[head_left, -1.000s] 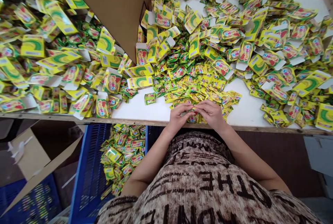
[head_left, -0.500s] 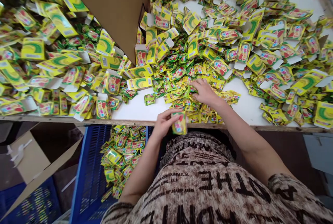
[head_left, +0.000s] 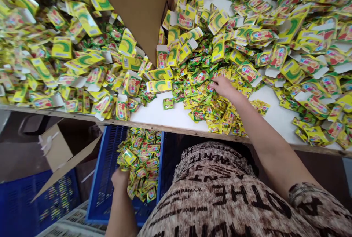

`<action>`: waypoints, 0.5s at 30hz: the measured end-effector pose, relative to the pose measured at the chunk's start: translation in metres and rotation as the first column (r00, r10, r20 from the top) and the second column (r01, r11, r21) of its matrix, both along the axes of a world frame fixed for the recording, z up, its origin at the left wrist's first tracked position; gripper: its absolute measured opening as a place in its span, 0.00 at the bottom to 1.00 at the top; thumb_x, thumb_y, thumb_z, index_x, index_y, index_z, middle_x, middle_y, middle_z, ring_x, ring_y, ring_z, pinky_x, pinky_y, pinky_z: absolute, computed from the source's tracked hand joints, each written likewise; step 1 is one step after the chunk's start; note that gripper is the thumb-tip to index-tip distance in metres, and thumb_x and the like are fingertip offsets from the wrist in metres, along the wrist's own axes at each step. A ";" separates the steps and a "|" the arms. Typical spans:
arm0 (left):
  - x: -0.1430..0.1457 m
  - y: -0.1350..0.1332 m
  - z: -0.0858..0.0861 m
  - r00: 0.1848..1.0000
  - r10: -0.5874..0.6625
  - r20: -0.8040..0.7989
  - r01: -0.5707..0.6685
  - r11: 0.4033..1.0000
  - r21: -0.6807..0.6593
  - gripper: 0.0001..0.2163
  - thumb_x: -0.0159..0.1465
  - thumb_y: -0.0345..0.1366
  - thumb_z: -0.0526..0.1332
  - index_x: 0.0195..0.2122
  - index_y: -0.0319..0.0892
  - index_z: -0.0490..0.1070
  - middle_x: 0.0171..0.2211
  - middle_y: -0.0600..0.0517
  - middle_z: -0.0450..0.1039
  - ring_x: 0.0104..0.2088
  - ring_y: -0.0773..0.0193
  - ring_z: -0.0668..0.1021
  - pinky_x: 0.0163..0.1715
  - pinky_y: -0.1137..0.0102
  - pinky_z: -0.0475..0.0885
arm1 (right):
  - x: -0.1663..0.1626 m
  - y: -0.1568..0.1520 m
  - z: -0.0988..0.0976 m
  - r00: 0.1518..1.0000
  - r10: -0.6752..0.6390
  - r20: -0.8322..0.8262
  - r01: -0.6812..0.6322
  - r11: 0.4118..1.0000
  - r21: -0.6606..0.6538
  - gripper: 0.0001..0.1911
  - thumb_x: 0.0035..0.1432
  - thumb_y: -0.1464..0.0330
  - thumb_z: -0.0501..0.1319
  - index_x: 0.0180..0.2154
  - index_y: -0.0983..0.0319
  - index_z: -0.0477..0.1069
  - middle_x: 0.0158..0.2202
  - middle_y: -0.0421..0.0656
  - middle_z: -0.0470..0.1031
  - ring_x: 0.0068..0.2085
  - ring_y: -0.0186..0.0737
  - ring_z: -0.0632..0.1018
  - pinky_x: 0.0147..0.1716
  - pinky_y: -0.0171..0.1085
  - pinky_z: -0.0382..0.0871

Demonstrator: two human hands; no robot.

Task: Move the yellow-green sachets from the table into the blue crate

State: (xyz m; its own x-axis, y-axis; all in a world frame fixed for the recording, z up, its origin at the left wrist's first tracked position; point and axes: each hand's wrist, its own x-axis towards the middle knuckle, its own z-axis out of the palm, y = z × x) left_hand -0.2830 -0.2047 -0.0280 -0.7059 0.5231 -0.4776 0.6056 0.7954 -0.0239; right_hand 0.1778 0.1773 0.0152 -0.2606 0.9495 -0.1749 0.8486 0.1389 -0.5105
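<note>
My left hand (head_left: 121, 179) is down inside the blue crate (head_left: 101, 167), at the left edge of the filled candy boxes (head_left: 144, 156) heaped there. Its fingers are blurred and mostly hidden, and I cannot make out whether a box is still in them. On the table, my right hand (head_left: 224, 86) reaches into a pile of small yellow and green candy packets (head_left: 203, 99). Its fingers are bent and pressed together over the packets; what they pinch, if anything, is too small to make out. One single green packet (head_left: 168, 104) lies apart to the left.
Open yellow boxes with white flaps (head_left: 250, 73) are heaped right of the pile, and more boxes (head_left: 90, 64) cover the left. A large brown cardboard box (head_left: 137, 6) stands between. The table's wooden edge (head_left: 178, 130) runs above the crate. A cardboard carton (head_left: 56, 149) sits lower left.
My left hand has gone from the table edge, where it held a small candy box, down and left into the crate. My right hand stays at the packet pile. The view has shifted left.
</note>
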 end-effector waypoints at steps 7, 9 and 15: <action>0.051 0.210 0.042 0.854 -0.406 -0.326 0.511 0.536 0.672 0.12 0.68 0.34 0.56 0.49 0.34 0.72 0.50 0.39 0.73 0.54 0.52 0.71 0.59 0.56 0.62 | -0.006 0.003 -0.011 1.000 0.001 0.024 -0.005 0.988 0.152 0.18 0.47 0.61 0.75 0.36 0.64 0.77 0.41 0.51 0.72 0.47 0.54 0.72 0.48 0.48 0.68; 0.080 0.273 0.050 0.738 -0.614 -0.279 0.624 0.463 0.629 0.15 0.65 0.29 0.59 0.54 0.35 0.70 0.55 0.42 0.71 0.58 0.53 0.67 0.62 0.55 0.58 | -0.005 -0.008 -0.006 0.999 0.023 0.039 -0.031 0.980 0.197 0.19 0.46 0.61 0.75 0.37 0.64 0.76 0.41 0.51 0.73 0.46 0.54 0.72 0.47 0.48 0.67; 0.114 0.345 0.067 0.643 -0.737 -0.208 0.700 0.456 0.549 0.17 0.57 0.18 0.61 0.48 0.33 0.70 0.41 0.44 0.76 0.50 0.50 0.74 0.55 0.51 0.63 | 0.008 -0.053 0.002 0.992 0.053 -0.117 -0.033 0.985 0.167 0.20 0.50 0.63 0.72 0.44 0.62 0.73 0.34 0.44 0.76 0.36 0.47 0.75 0.38 0.41 0.66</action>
State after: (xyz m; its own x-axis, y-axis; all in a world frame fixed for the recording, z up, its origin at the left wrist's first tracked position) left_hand -0.1691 0.1408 0.0388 0.0602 0.9971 0.0471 0.9539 -0.0714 0.2914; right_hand 0.1856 0.1241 0.0174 -0.3118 0.9500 0.0184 0.7733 0.2650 -0.5761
